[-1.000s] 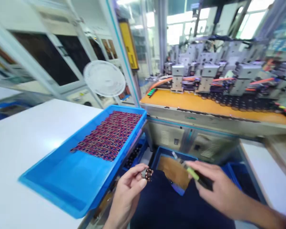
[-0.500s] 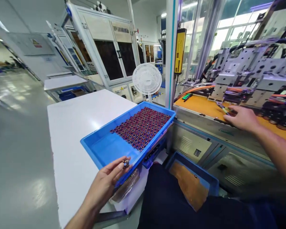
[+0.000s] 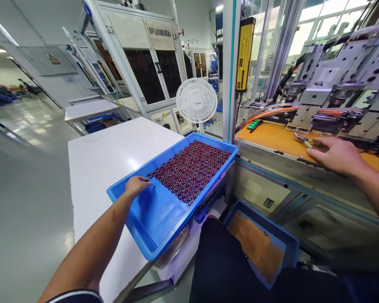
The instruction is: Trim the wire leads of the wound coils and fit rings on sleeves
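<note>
My left hand (image 3: 137,186) is over the bare end of the blue tray (image 3: 164,219), its fingers pinched on a small dark part (image 3: 147,180) at the edge of the layer. Many small round parts (image 3: 192,168), dark with red, blue and gold-coloured spots, cover the far portion of that tray. Over the orange machine bed (image 3: 273,141), my right hand (image 3: 337,155) is closed on small pliers (image 3: 303,139) with grey jaws and yellow-green handles. Their jaws point left, close to a metal machine block (image 3: 303,119).
The blue tray rests on a white table (image 3: 97,168). A white fan (image 3: 196,101) stands behind it. Below the machine, a blue bin (image 3: 292,248) has a brown sheet inside. A green-and-black item (image 3: 254,125) lies on the machine bed. An upright post (image 3: 229,71) rises beside the tray.
My left hand has moved from the tray's near edge forward and left to the layer of parts, with the small part in its fingers. My right hand keeps the pliers over the machine bed.
</note>
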Available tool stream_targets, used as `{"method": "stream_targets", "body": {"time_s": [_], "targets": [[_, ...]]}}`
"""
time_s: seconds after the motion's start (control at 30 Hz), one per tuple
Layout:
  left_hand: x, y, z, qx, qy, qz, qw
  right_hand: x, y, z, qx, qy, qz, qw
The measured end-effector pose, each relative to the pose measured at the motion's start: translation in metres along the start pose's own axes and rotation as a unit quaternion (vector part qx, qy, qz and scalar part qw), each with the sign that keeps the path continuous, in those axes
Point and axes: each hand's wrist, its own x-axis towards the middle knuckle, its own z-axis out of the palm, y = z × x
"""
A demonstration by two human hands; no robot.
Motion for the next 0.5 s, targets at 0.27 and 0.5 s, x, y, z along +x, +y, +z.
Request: {"method": "stream_targets", "body": {"time_s": [0.27,0.5], "targets": [[0.035,-0.006,0.029,0.085,0.008,-0.001,0.996,0.0,-0.001,-0.001,0.003,-0.009,0.014,1.0],[0.038,-0.01,0.031,0.036,0.056,-0.015,0.998,0.002,0.002,0.001,0.014,-0.004,0.012,1.0]]}}
